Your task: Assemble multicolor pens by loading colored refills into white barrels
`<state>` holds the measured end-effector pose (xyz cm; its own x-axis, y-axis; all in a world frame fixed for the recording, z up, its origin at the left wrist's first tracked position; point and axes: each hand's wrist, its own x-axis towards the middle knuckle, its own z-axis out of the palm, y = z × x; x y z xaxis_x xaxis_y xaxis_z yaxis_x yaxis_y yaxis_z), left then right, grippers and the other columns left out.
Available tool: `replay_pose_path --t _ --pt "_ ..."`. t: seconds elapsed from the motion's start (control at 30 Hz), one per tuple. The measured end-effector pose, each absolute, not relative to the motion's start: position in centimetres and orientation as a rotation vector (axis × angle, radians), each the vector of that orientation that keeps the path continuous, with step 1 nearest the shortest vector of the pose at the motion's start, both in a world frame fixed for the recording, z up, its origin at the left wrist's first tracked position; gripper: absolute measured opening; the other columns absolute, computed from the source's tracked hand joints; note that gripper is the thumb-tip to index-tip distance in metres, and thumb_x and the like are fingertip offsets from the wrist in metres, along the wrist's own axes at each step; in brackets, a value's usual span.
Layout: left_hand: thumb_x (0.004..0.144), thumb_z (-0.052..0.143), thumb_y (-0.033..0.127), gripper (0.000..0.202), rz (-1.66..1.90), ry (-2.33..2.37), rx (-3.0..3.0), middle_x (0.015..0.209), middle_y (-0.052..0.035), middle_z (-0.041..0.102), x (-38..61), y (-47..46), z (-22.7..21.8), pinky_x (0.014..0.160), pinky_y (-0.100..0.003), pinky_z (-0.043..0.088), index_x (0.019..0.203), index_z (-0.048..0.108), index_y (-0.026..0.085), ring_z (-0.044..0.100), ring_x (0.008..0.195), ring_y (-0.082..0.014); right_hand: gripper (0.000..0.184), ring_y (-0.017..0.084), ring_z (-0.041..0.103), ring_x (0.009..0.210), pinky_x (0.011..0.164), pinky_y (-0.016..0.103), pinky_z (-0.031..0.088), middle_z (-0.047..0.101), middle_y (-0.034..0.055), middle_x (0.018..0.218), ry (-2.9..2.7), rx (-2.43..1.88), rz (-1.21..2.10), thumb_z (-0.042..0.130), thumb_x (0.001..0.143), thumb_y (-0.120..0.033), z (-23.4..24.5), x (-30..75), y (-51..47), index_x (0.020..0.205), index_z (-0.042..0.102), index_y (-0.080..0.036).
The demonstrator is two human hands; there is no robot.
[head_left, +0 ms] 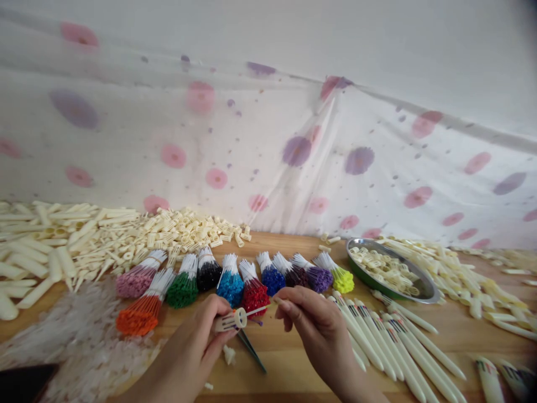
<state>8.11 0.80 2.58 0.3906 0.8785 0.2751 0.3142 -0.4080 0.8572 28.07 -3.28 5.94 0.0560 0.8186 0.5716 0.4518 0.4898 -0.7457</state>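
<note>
My left hand [197, 341] pinches a small cream plastic pen core holder [231, 321], with green and dark refills [250, 348] sticking out below it. My right hand [312, 323] pinches a thin red refill [262, 309] whose tip touches the holder's end. Just beyond both hands stand bundles of coloured refills [235, 282] on the wooden table [289, 358]: pink, orange, green, black, blue, red, purple and yellow-green.
Cream pen barrels and small ribbed parts [126, 232] are heaped at the left. A metal bowl [423, 291] of cream parts sits at the right, with assembled white pens [390, 341] laid in a row beside it. Clear small parts [84, 336] lie front left. Floral sheet [251, 151] behind.
</note>
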Motion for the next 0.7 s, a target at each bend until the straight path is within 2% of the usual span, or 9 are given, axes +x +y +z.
replay_pose_path --t 0.17,0.33,0.6,0.7 --pt "0.081 0.054 0.031 0.004 0.931 1.033 1.9 0.08 -0.0009 0.066 8.1 0.7 2.7 0.064 -0.025 0.045 0.081 0.054 0.027 0.063 0.073 -0.0194 0.016 0.011 0.053 0.049 0.048 0.02 0.043 0.062 0.0004 0.061 -1.62 -1.128 0.428 0.054 0.087 -0.024 5.6 28.1 -3.3 0.079 0.067 -0.021" --pt "0.083 0.054 0.03 0.005 0.842 1.003 1.971 0.084 -0.0011 0.066 8.0 0.8 3.0 0.069 -0.026 0.047 0.085 0.056 0.026 0.064 0.078 -0.0189 0.017 0.01 0.053 0.05 0.049 0.019 0.042 0.063 0.0006 0.064 -1.662 -1.141 0.529 0.054 0.088 -0.027 4.4 27.4 -3.0 0.08 0.068 -0.02" --pt "0.082 0.051 0.02 0.013 0.899 0.933 2.038 0.086 0.0038 0.065 8.0 0.6 2.6 0.07 -0.025 0.047 0.09 0.054 0.029 0.062 0.081 -0.0165 0.012 0.011 0.059 0.061 0.056 0.019 0.043 0.068 0.0024 0.068 -1.733 -1.116 0.496 0.06 0.084 -0.025 4.5 26.0 -3.6 0.083 0.069 -0.017" --pt "0.083 0.05 0.019 0.014 0.893 0.915 2.069 0.089 0.0044 0.065 7.8 0.7 2.5 0.073 -0.026 0.046 0.091 0.053 0.03 0.062 0.083 -0.0161 0.014 0.01 0.057 0.058 0.054 0.018 0.042 0.067 0.0026 0.065 -1.743 -1.11 0.508 0.061 0.084 -0.027 5.2 26.0 -3.9 0.082 0.07 -0.015"
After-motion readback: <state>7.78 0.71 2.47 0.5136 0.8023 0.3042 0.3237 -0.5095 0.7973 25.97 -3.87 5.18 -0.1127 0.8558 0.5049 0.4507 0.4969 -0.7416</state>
